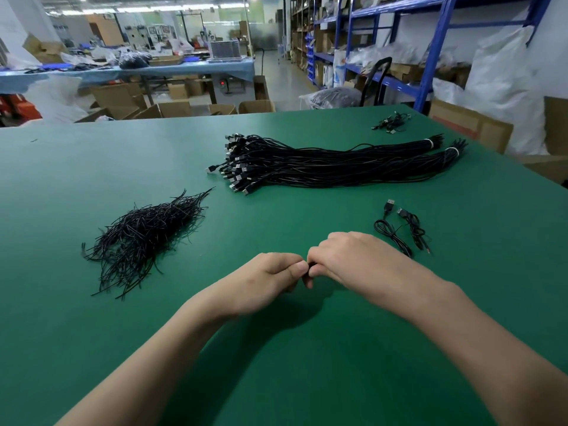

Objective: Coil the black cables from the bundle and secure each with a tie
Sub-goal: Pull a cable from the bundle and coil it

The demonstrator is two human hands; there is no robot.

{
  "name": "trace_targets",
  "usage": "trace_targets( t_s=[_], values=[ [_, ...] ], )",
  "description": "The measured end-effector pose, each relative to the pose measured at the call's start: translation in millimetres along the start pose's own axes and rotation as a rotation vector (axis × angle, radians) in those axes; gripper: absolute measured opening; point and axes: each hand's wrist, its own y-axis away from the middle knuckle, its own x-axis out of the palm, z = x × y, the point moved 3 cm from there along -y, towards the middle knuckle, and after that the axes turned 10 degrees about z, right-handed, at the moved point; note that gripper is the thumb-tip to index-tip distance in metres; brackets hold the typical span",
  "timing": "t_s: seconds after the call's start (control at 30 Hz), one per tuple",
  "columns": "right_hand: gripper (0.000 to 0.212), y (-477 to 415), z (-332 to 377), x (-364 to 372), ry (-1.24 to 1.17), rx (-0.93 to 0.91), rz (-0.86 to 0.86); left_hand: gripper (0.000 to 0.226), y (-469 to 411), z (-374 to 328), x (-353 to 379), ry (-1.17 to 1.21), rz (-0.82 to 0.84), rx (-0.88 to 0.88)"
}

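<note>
Lower centre: my left hand and right hand meet, both pinching small black piece (cable or tie, unclear).

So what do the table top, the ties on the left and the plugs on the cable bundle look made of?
Table top: looks like a matte green rubber or vinyl mat; flat colour, dull sheen. Ties: probably plastic-coated wire; thin black strands that keep their kinks, with glossy glints. Plugs: black moulded plastic with silvery metal shells, seemingly.
</note>
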Motion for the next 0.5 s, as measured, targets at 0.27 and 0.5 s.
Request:
trace_targets(
  t_s=[0.27, 0.5],
  values=[
    [0.035, 17, -30, -16, -0.683, 0.251, -0.447, 0.034, -2, 6, 7, -0.083, -0.364, 0.034],
    [0.019, -2, 3, 27, -1.452, 0.297, -0.354, 0.035, -3, 10, 14, 0.657, -0.395, 0.098]
  ],
)
